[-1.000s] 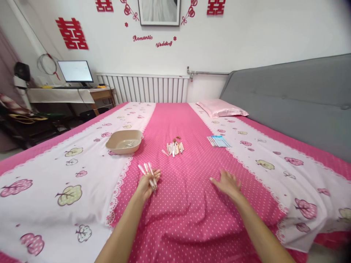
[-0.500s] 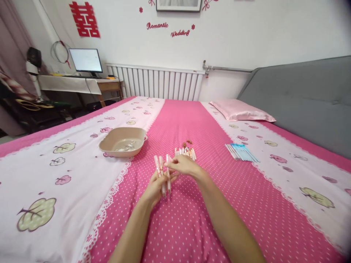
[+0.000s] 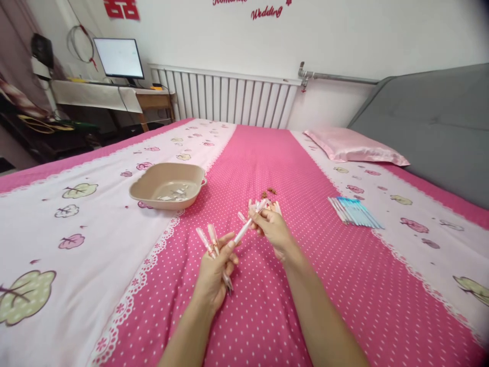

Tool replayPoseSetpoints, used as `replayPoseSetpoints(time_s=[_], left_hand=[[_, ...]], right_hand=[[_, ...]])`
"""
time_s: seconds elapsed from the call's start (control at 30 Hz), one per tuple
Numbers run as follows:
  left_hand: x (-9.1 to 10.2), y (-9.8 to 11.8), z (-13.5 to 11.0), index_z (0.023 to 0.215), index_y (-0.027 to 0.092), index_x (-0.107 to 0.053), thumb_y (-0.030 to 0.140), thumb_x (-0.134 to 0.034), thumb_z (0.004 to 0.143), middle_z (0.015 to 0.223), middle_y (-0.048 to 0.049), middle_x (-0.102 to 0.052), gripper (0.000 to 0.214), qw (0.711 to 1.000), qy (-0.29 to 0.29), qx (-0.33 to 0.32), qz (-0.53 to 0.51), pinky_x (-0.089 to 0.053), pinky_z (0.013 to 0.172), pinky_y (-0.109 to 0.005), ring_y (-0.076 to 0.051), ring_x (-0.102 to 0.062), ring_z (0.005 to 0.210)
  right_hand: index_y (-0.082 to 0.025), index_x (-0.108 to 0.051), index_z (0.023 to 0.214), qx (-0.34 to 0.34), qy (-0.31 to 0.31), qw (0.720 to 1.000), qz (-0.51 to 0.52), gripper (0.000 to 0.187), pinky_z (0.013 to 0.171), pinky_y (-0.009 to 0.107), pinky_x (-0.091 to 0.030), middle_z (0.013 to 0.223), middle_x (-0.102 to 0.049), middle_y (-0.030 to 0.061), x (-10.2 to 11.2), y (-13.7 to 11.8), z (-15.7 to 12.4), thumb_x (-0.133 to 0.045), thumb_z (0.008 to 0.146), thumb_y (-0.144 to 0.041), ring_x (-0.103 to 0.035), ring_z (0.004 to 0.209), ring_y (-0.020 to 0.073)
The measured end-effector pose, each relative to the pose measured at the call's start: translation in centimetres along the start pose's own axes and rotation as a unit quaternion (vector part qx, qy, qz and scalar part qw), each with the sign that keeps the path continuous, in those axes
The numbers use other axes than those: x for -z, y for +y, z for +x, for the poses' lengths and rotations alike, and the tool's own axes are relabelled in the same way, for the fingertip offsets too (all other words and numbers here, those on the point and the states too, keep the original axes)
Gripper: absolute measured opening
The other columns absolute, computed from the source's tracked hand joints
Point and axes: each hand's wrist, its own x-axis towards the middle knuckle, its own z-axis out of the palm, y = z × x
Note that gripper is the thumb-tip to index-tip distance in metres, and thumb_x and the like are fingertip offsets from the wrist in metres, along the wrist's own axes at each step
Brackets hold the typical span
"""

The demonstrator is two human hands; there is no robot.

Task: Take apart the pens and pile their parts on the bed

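Pink-and-white pens [image 3: 212, 235] stick out of my left hand [image 3: 214, 275], which is closed around them, their tips showing below the fingers. Between my hands slants another pen [image 3: 243, 231]; my left thumb and fingers touch its lower end. My right hand [image 3: 275, 233] pinches that pen near its upper, pinkish end. Behind my right fingers lie more pale pens [image 3: 277, 207] on the bedspread, partly hidden. Beyond them are small brown pieces [image 3: 271, 191], too small to name.
A beige basin [image 3: 137, 196] holding small whitish and clear pieces stands on the left. Several blue and pink pens [image 3: 355, 211] lie in a row at right. The polka-dot bedspread [image 3: 252, 321] spreads underneath, with a pink pillow [image 3: 355, 145] at the back right.
My hands have moved apart, left hand down and left, right hand to the right. The pen in my right hand has tilted from nearly upright to a slant. The view has dipped downward.
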Motion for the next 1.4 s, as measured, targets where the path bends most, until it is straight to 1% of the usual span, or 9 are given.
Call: replayPoseSetpoints(time_s=[0.13,0.43,0.57,0.77,0.87,0.97,1.07,1.27,1.4], left_hand=[[0.3,-0.5,-0.2,0.089,0.011,-0.060,0.022,-0.078,0.055,0.065,0.0017,-0.061,0.040,0.992,0.059,-0.040,0.104,-0.030,0.031,-0.009,-0.002,-0.049,0.041],[0.5,-0.4,-0.7,0.081,0.012,-0.061,0.043,-0.069,0.061,0.038,0.0061,-0.049,0.038,0.974,0.092,-0.059,0.197,-0.024,0.031,-0.014,-0.004,-0.036,0.030],[0.9,-0.6,-0.5,0.071,0.010,-0.061,0.051,-0.062,0.066,0.045,0.0013,-0.055,0.041,0.984,0.069,-0.036,0.161,-0.025,0.032,-0.014,-0.003,-0.038,0.032],[1.2,-0.4,-0.2,0.069,0.009,-0.061,0.052,-0.060,0.067,0.053,-0.0024,-0.060,0.043,0.994,0.053,0.033,0.090,-0.028,0.032,-0.012,-0.003,-0.044,0.035],[1.0,0.1,-0.4,0.078,0.009,-0.062,0.051,-0.060,0.068,0.057,-0.0032,-0.062,0.044,0.992,0.069,0.007,0.108,-0.025,0.030,-0.013,-0.002,-0.041,0.032],[0.7,0.4,-0.7,0.095,0.012,-0.061,0.041,-0.073,0.057,0.065,-0.0014,-0.063,0.050,0.986,0.088,-0.030,0.136,-0.024,0.030,-0.014,-0.001,-0.039,0.032],[0.6,0.5,-0.8,0.088,0.012,-0.061,0.030,-0.079,0.048,0.062,0.0024,-0.059,0.047,0.983,0.107,-0.050,0.141,-0.026,0.032,-0.013,-0.001,-0.041,0.036],[1.2,0.0,-0.7,0.073,0.013,-0.059,0.041,-0.069,0.061,0.040,0.0071,-0.045,0.032,0.986,0.084,-0.040,0.136,-0.022,0.031,-0.012,-0.002,-0.034,0.031],[1.4,0.0,-0.7,0.064,0.011,-0.058,0.053,-0.058,0.068,0.043,0.0013,-0.053,0.041,0.990,0.066,-0.002,0.124,-0.021,0.029,-0.013,-0.002,-0.035,0.029]], right_hand=[[-0.015,-0.053,0.065,0.004,-0.027,1.000,-0.005,0.038,0.046,0.021,-0.029,0.053,-0.054,-0.0029,-0.5,0.4,-0.2,-0.067,0.061,-0.050,-0.040,0.044,0.0060],[-0.015,-0.056,0.064,-0.029,-0.039,0.999,-0.019,0.039,0.048,0.023,-0.031,0.051,-0.049,-0.0043,-1.6,0.9,-0.6,-0.074,0.051,-0.048,-0.041,0.046,0.0074],[-0.014,-0.059,0.067,-0.040,-0.054,0.998,0.006,0.040,0.050,0.023,-0.031,0.052,-0.047,-0.0055,-1.7,0.7,-0.7,-0.077,0.047,-0.045,-0.038,0.048,0.0067],[-0.015,-0.061,0.072,-0.025,-0.085,0.996,0.020,0.036,0.054,0.023,-0.031,0.057,-0.049,-0.0042,-1.5,0.9,-0.8,-0.073,0.054,-0.043,-0.039,0.053,0.0071],[-0.015,-0.060,0.074,-0.033,-0.075,0.996,0.028,0.036,0.054,0.023,-0.030,0.057,-0.047,-0.0045,-1.2,1.0,-0.7,-0.072,0.056,-0.044,-0.039,0.052,0.0073],[-0.015,-0.058,0.072,-0.035,-0.051,0.998,0.028,0.037,0.053,0.023,-0.030,0.057,-0.045,-0.0049,-1.0,1.0,-0.6,-0.072,0.056,-0.045,-0.038,0.052,0.0073],[-0.015,-0.056,0.071,-0.032,-0.054,0.998,0.021,0.037,0.052,0.023,-0.030,0.056,-0.044,-0.0051,-1.0,1.0,-0.5,-0.072,0.057,-0.046,-0.037,0.051,0.0072],[-0.016,-0.057,0.073,-0.030,-0.070,0.997,0.009,0.038,0.052,0.023,-0.030,0.055,-0.043,-0.0050,-1.3,1.0,-0.7,-0.071,0.057,-0.047,-0.037,0.052,0.0078],[-0.015,-0.058,0.072,-0.031,-0.072,0.997,0.020,0.037,0.053,0.024,-0.031,0.057,-0.044,-0.0047,-1.2,1.0,-0.7,-0.072,0.057,-0.046,-0.038,0.053,0.0076]])
